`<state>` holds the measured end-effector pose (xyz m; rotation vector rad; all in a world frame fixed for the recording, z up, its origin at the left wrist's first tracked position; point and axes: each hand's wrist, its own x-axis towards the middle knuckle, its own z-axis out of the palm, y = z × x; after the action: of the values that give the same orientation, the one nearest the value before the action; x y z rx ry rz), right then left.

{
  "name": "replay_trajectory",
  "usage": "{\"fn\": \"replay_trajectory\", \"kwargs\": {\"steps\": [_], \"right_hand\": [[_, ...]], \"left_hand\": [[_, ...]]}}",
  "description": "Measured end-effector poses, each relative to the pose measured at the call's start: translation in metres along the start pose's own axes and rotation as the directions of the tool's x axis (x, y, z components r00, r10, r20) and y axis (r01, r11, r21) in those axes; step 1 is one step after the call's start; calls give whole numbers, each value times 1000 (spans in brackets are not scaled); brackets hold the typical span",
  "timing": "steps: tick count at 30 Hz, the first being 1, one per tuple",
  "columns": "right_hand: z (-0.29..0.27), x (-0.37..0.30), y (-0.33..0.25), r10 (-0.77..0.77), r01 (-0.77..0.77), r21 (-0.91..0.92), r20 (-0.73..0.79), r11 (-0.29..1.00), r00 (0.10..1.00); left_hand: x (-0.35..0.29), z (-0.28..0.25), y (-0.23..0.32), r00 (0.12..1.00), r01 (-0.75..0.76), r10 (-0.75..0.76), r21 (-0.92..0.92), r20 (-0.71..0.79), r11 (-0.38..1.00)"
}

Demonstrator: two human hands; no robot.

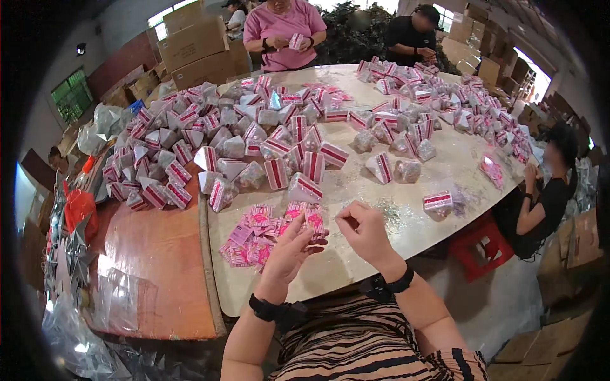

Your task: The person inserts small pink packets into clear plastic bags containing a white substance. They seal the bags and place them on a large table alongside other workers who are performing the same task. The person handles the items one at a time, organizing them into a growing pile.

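Left hand (293, 244) gripping a pink card (315, 220), right hand (367, 232) loosely curled

Can't tell if the right's got anything. Card's over the table's (343, 257) near side, just right of a pile of pink cards (254, 238). Printed, but too small to read. Cake-shaped things (313, 166) crowd the far side.

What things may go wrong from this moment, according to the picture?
The left hand holds a pink card beside a loose heap of similar cards, so they might mix. Glittery strands near the right hand could cling to it. One striped piece toward the edge of the table might be knocked off.
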<state>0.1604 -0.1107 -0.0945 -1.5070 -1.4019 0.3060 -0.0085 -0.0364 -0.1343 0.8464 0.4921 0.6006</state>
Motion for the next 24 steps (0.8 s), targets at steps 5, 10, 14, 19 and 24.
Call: {"fn": "replay_trajectory", "kwargs": {"steps": [5, 10, 14, 19, 24], "right_hand": [[9, 2, 15, 6, -8, -23, -95, 1000, 995], [14, 7, 3, 146, -128, 212, -74, 969, 986], [15, 5, -11, 99, -100, 343, 22, 934, 995], [20, -1, -8, 34, -63, 348, 88, 935, 996], [21, -3, -9, 37, -94, 462, 131, 882, 991]], "left_hand": [[4, 5, -4, 999, -51, 48, 156, 19, 986], [-4, 3, -3, 980, -191, 194, 450, 40, 873], [-10, 1, 0, 903, -318, 431, 687, 8, 653], [-22, 24, 26, 715, -381, 698, 859, 39, 343], [-30, 30, 33, 722, -345, 691, 860, -12, 375]]}}
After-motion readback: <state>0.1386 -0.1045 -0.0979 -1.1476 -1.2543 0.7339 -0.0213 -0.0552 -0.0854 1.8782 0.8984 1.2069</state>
